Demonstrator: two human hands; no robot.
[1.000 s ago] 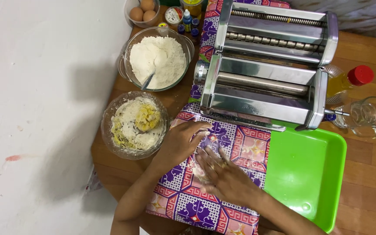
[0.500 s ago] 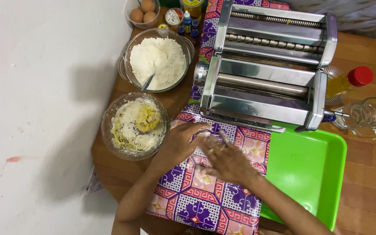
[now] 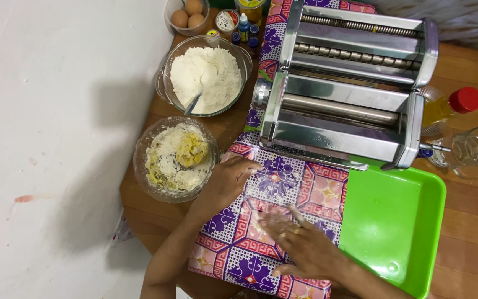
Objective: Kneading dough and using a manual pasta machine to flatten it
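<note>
Both hands, left hand (image 3: pixel 229 182) and right hand (image 3: pixel 300 246), lie open and flat, spreading flour on the patterned cloth (image 3: pixel 283 194). Dough lump (image 3: pixel 191 150) sits untouched in the glass bowl (image 3: pixel 142 166) at 9 o'clock, so I'd guess rolling through the pasta machine (image 3: pixel 344 83) hasn't started.

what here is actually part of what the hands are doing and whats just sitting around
In use:
- left hand and right hand, flat on the floured patterned cloth
- dough bowl beside the left hand
- pasta roller
- flour bowl

Lying about:
- green tray
- eggs
- oil bottle
- glass jug
- small dropper bottles
</note>
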